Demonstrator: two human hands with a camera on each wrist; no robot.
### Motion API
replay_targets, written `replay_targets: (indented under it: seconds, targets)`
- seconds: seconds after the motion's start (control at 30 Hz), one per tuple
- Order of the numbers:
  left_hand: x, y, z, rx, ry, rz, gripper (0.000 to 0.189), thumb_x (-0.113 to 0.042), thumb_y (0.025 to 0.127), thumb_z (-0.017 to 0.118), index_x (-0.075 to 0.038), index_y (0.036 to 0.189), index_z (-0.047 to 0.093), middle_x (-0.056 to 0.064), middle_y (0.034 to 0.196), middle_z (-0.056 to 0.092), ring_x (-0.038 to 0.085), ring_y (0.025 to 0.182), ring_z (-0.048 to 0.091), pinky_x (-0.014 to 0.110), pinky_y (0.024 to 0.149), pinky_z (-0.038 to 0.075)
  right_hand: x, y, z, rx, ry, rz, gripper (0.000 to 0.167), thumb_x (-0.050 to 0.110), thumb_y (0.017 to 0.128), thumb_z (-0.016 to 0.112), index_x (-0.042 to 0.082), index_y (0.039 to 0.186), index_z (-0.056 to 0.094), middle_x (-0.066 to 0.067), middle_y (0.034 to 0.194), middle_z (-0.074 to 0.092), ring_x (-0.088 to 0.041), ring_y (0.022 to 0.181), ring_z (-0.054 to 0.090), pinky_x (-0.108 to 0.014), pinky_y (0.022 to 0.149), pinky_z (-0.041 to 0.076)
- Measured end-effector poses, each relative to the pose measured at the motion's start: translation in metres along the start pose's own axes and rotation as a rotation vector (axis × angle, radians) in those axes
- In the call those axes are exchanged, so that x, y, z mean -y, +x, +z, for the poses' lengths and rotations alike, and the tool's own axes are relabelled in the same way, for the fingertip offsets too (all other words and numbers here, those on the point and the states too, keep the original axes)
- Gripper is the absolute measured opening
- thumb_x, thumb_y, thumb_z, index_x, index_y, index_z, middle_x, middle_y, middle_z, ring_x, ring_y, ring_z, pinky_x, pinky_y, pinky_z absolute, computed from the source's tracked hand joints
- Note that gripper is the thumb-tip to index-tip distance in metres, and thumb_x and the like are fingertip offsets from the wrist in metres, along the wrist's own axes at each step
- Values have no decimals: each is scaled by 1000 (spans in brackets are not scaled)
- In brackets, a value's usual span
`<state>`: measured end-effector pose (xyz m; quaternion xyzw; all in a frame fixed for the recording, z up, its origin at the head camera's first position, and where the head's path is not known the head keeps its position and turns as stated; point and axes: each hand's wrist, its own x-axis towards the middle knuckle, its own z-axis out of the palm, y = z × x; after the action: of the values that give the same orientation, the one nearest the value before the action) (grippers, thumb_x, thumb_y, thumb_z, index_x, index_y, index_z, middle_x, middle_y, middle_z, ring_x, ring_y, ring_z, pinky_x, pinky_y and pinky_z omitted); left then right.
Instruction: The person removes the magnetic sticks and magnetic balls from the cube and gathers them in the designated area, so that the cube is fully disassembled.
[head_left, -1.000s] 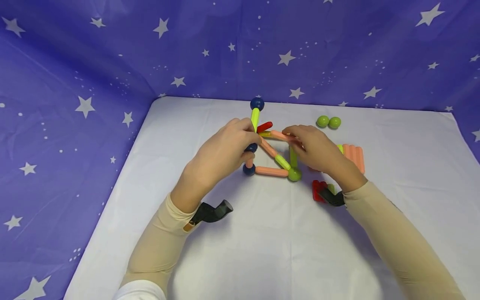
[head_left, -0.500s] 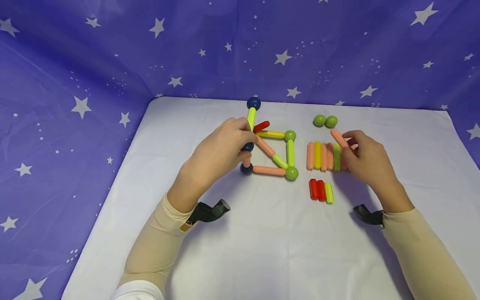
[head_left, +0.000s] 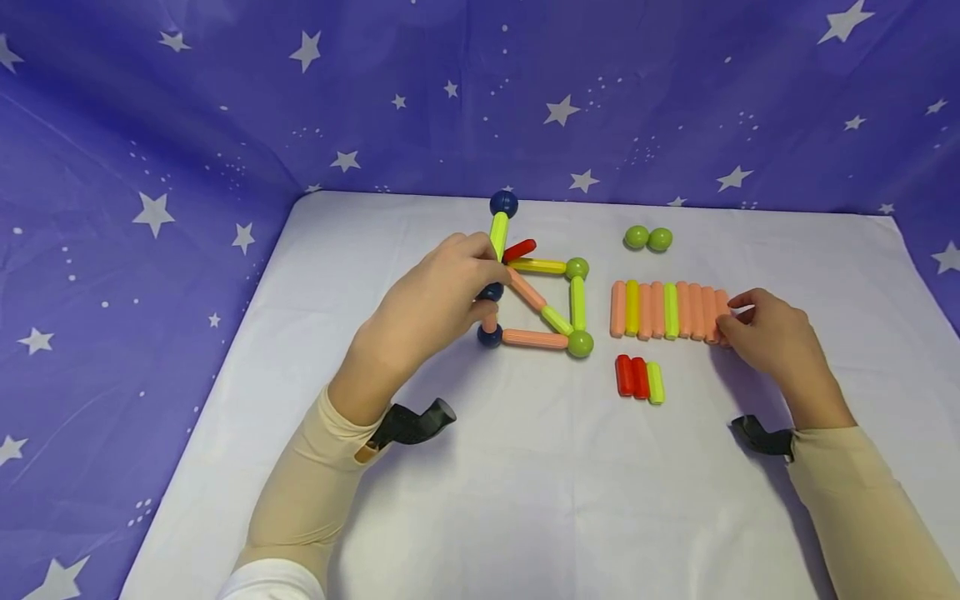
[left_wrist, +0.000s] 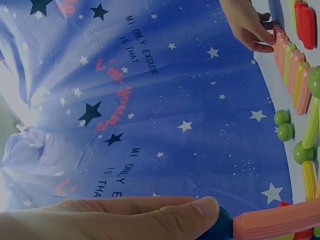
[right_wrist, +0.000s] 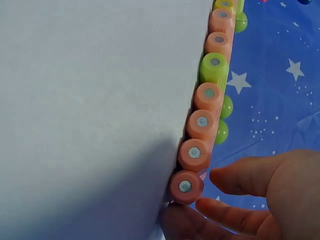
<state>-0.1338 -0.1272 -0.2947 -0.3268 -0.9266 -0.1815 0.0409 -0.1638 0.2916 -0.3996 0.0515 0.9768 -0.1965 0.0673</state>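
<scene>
My left hand (head_left: 442,304) pinches a dark blue ball (head_left: 491,291) on a build of magnetic rods and balls; the left wrist view shows my thumb (left_wrist: 207,206) on that ball, an orange rod joined to it. The build's square has green balls (head_left: 580,343) at its right corners and an orange-and-green diagonal. A yellow-green rod leads up to another dark blue ball (head_left: 503,204). My right hand (head_left: 772,337) holds the last orange magnetic rod (right_wrist: 186,187) at the right end of a side-by-side row, thumb and fingertips right at its edge.
The row (head_left: 657,310) lies on the white table, mostly orange rods with one yellow and one green. Two red rods (head_left: 632,377) and a short yellow-green rod (head_left: 656,383) lie in front of it. Two green balls (head_left: 648,238) sit behind. A starry blue-purple cloth (head_left: 420,100) hangs at the back.
My right hand has moved from the build to the right, carrying an orange magnetic rod, and set it at the row's end. A green ball shows at the build's upper right corner. My left hand stays put.
</scene>
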Motion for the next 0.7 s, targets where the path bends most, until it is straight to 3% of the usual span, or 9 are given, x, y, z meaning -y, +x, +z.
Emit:
replay_targets:
  seconds: [0.13, 0.27, 0.37, 0.7]
  targets:
    - [1, 0, 0, -5, 2, 8, 23, -12, 78, 83, -11, 100, 75, 3, 94, 55, 21, 85, 47, 28, 73, 42, 4, 2, -3, -9, -23, 13, 50, 34, 96, 48, -7, 124, 50, -29, 111, 57, -44, 96, 55, -52, 70, 44]
    - [1, 0, 0, -4, 5, 8, 22, -10, 79, 82, -11, 100, 75, 3, 95, 55, 21, 86, 47, 28, 74, 42, 19, 5, -8, -70, -40, -31, 50, 33, 95, 48, -8, 124, 52, -30, 110, 54, -46, 96, 51, -55, 71, 43]
    - [1, 0, 0, -4, 3, 11, 21, -9, 79, 82, -11, 99, 75, 3, 94, 56, 21, 85, 47, 28, 74, 43, 38, 9, -10, -96, -31, -75, 48, 32, 95, 48, -6, 123, 54, -29, 111, 54, -45, 96, 51, -56, 72, 42]
    - [1, 0, 0, 5, -1, -1, 26, -16, 77, 84, -11, 101, 75, 1, 93, 54, 20, 85, 47, 27, 74, 43, 114, 26, 1, -59, -1, -192, 41, 29, 94, 53, -2, 121, 59, -24, 110, 60, -40, 94, 55, -53, 76, 46]
